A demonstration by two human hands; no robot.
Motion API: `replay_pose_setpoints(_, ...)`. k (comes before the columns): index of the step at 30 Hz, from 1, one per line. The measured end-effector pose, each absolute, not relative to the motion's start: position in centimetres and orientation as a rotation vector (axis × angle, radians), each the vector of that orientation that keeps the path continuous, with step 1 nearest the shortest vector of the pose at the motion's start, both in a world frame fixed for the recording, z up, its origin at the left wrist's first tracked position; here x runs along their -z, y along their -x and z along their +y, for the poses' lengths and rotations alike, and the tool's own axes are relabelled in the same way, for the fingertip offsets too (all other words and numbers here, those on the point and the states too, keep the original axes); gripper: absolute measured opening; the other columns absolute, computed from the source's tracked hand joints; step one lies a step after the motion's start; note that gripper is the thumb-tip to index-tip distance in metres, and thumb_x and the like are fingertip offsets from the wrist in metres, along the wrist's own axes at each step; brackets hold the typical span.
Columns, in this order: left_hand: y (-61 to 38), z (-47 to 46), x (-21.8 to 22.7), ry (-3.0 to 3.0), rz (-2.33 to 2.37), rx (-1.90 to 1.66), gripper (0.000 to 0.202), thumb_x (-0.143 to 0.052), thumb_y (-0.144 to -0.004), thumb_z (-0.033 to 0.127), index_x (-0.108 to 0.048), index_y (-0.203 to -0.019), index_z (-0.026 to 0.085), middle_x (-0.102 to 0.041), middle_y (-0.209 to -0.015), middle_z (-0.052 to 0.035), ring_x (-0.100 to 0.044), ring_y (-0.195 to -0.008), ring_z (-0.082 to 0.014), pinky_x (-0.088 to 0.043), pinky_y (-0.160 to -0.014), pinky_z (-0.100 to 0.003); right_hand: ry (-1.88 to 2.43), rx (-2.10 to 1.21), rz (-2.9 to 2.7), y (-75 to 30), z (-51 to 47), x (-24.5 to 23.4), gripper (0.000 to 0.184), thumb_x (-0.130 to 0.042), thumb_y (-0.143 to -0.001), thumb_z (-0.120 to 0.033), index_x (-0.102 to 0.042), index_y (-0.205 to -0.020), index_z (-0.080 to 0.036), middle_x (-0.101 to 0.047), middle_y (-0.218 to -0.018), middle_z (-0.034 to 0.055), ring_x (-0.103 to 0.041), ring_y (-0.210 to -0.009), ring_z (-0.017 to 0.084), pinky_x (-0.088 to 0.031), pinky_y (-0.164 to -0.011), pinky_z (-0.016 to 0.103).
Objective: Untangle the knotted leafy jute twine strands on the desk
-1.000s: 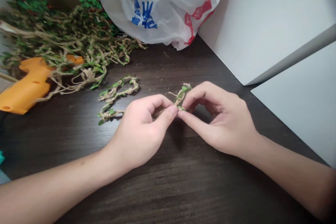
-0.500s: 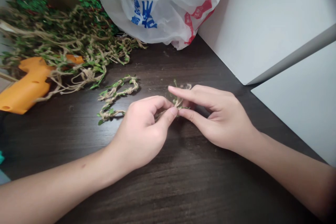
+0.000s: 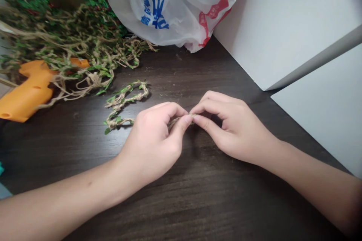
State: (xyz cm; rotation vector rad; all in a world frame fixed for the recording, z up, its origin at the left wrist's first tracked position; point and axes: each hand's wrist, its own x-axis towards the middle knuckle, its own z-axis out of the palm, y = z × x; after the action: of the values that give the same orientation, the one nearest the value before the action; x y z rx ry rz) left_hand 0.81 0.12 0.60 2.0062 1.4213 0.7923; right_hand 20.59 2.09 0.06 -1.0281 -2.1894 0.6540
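My left hand point(image 3: 149, 143) and my right hand point(image 3: 234, 130) meet at the middle of the dark wood table point(image 3: 198, 199). Between their fingertips they pinch a short stretch of jute twine vine point(image 3: 181, 120) with small green leaves. Most of that stretch is hidden by my fingers. A loose length of the same vine point(image 3: 123, 102) curves on the table just left of my left hand, apart from its fingers, and may run under that hand to the pinched part, though I cannot tell.
A tangled heap of twine vine point(image 3: 65, 49) and an orange hot glue gun point(image 3: 28, 96) lie at the left. A white plastic bag point(image 3: 172, 7) with blue and red print stands behind. White boards point(image 3: 294, 26) rise at the right.
The leafy vine end seen above my fingers earlier is now tucked between them. My right fingers have curled closer around it, and both hands have drawn together.
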Motion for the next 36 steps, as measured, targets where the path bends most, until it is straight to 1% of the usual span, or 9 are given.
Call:
replay_pose_setpoints(8,-0.7,0.1,-0.1,-2.138,1.42,-0.878,0.014,-0.066,-0.098,0.021,-0.074,-0.086,0.017,-0.073,-0.079,0.0001,-0.064,-0.07,-0.0135,-0.047,-0.067,-0.027,1.212,-0.898,-2.05,-20.4,2.3,-0.5,0.014,-0.067,-0.095,-0.018,-0.075,-0.083,-0.017,-0.068,-0.081,0.0006,-0.06,-0.07,0.013,-0.045,-0.063,0.027)
replay_pose_setpoints(11,-0.7,0.0,0.0,-2.185,1.397,-0.916,0.013,-0.067,-0.097,0.02,-0.074,-0.088,0.016,-0.073,-0.08,-0.0006,-0.065,-0.071,-0.0133,-0.048,-0.069,-0.027,1.243,-1.044,-1.986,-20.5,2.5,-0.6,0.014,-0.068,-0.094,-0.022,-0.075,-0.082,-0.017,-0.07,-0.08,0.0008,-0.062,-0.07,0.014,-0.045,-0.063,0.028)
replay_pose_setpoints(13,-0.7,0.0,0.2,-2.218,1.356,-0.952,0.01,-0.067,-0.098,0.019,-0.076,-0.097,0.015,-0.075,-0.086,-0.0021,-0.067,-0.075,-0.0138,-0.05,-0.072,-0.026,1.23,-1.142,-1.946,-20.6,2.7,-0.8,0.017,-0.068,-0.094,-0.025,-0.076,-0.082,-0.017,-0.072,-0.081,0.0013,-0.064,-0.073,0.016,-0.046,-0.067,0.029)
replay_pose_setpoints(15,-0.7,0.0,0.4,-2.251,1.294,-0.98,0.015,-0.066,-0.098,0.016,-0.076,-0.109,0.014,-0.076,-0.092,-0.0037,-0.068,-0.08,-0.014,-0.051,-0.075,-0.026,1.209,-1.205,-1.915,-20.7,2.8,-0.9,0.018,-0.067,-0.094,-0.026,-0.076,-0.081,-0.017,-0.072,-0.08,0.0011,-0.065,-0.075,0.016,-0.047,-0.069,0.03)
replay_pose_setpoints(17,-0.7,0.0,0.5,-2.284,1.235,-0.993,0.019,-0.064,-0.099,0.013,-0.076,-0.113,0.013,-0.074,-0.091,-0.0037,-0.067,-0.079,-0.0135,-0.05,-0.074,-0.025,1.201,-1.241,-1.897,-20.7,2.9,-1.0,0.018,-0.068,-0.093,-0.025,-0.075,-0.078,-0.018,-0.071,-0.079,0.0004,-0.065,-0.075,0.015,-0.046,-0.07,0.029)
replay_pose_setpoints(22,-0.6,-0.1,0.5,-2.343,1.275,-0.964,0.013,-0.064,-0.098,0.014,-0.077,-0.1,0.013,-0.072,-0.081,-0.0023,-0.064,-0.07,-0.0126,-0.048,-0.067,-0.025,1.265,-1.283,-1.882,-20.7,2.8,-1.1,0.011,-0.072,-0.09,-0.026,-0.078,-0.083,-0.019,-0.073,-0.079,0.0,-0.065,-0.073,0.015,-0.046,-0.067,0.029)
replay_pose_setpoints(26,-0.8,-0.1,0.1,-2.268,1.387,-0.956,0.011,-0.066,-0.095,0.016,-0.076,-0.091,0.016,-0.072,-0.077,0.0003,-0.063,-0.066,-0.0124,-0.049,-0.067,-0.026,1.314,-1.143,-1.911,-20.4,2.5,-0.9,0.01,-0.073,-0.089,-0.026,-0.077,-0.082,-0.019,-0.072,-0.077,0.0,-0.062,-0.067,0.014,-0.046,-0.061,0.028)
replay_pose_setpoints(30,-0.9,0.3,-0.3,-2.084,1.463,-0.898,0.014,-0.064,-0.096,0.021,-0.075,-0.087,0.02,-0.074,-0.079,0.0021,-0.065,-0.069,-0.0134,-0.049,-0.068,-0.027,1.32,-1.125,-1.885,-20.3,2.5,-0.7,0.008,-0.071,-0.089,-0.024,-0.074,-0.083,-0.019,-0.071,-0.075,0.0001,-0.06,-0.063,0.014,-0.046,-0.057,0.028)
replay_pose_setpoints(36,-0.9,0.7,-0.3,-1.909,1.415,-0.851,0.02,-0.06,-0.098,0.026,-0.072,-0.084,0.02,-0.075,-0.078,0.0021,-0.065,-0.07,-0.0148,-0.049,-0.066,-0.028,1.246,-1.135,-1.831,-20.3,2.4,-0.8,0.002,-0.071,-0.088,-0.02,-0.07,-0.086,-0.02,-0.072,-0.081,0.0007,-0.064,-0.069,0.015,-0.05,-0.059,0.028)
